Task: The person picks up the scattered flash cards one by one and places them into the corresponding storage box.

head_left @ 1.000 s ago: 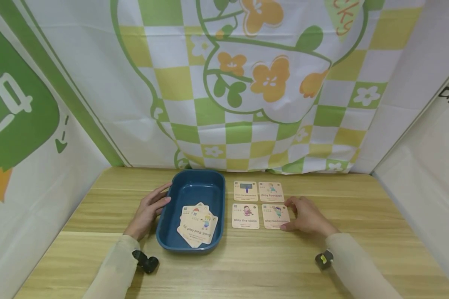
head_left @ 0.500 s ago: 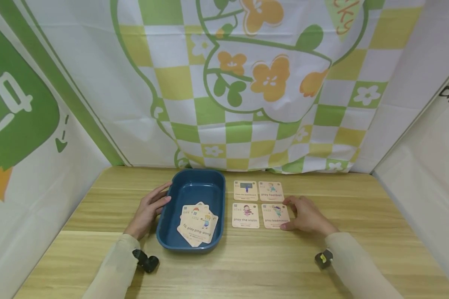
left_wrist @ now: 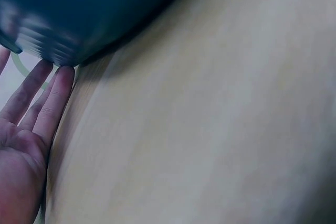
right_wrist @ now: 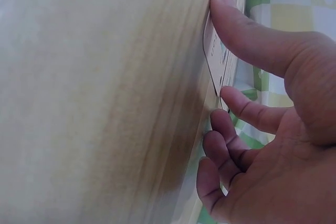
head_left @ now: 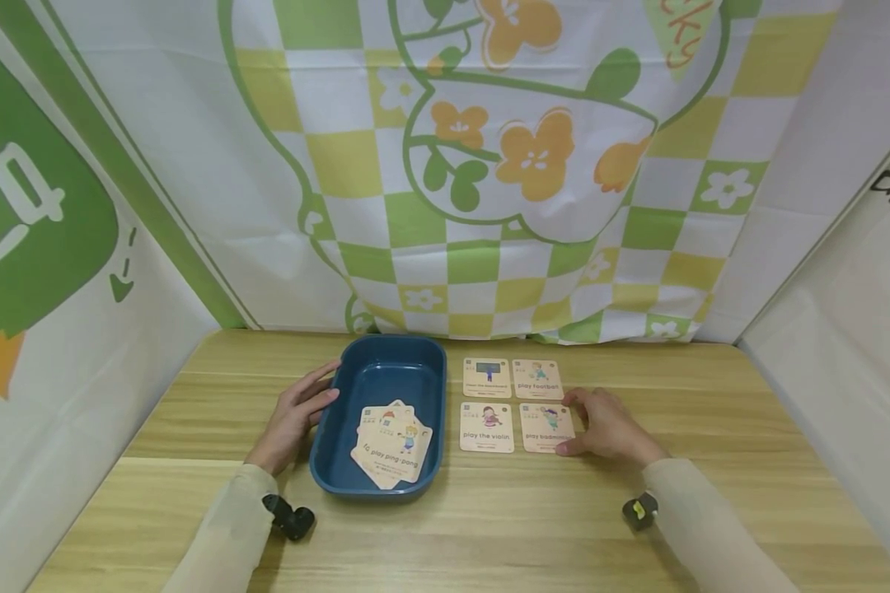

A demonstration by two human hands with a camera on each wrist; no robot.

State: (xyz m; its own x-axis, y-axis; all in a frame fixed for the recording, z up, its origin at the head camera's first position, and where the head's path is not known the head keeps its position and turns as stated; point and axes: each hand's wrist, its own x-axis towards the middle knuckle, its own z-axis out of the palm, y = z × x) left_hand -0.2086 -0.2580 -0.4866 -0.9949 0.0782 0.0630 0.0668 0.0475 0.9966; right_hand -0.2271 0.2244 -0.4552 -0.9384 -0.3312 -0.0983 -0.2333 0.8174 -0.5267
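Note:
My right hand [head_left: 601, 427] holds the "play badminton" card [head_left: 545, 427] by its right side, flat on the table. Its thumb [right_wrist: 247, 35] lies on the near corner and the index fingertip touches the far one, while the other fingers curl beside the card. Three more cards complete a two-by-two block: "play the violin" [head_left: 486, 428], "play football" [head_left: 537, 379] and a blackboard card [head_left: 487, 378]. My left hand [head_left: 294, 424] rests against the left side of a blue tray [head_left: 331, 436], its fingers [left_wrist: 52, 108] nearly straight at the outer wall.
Several cards [head_left: 395, 449] lie overlapped in the tray's near end, "play ping-pong" on top. A patterned cloth [head_left: 489, 272] hangs behind the wooden table [head_left: 475, 527], with white printed sheets [head_left: 170, 272] at the sides. Each wrist wears a small black camera [head_left: 289, 519].

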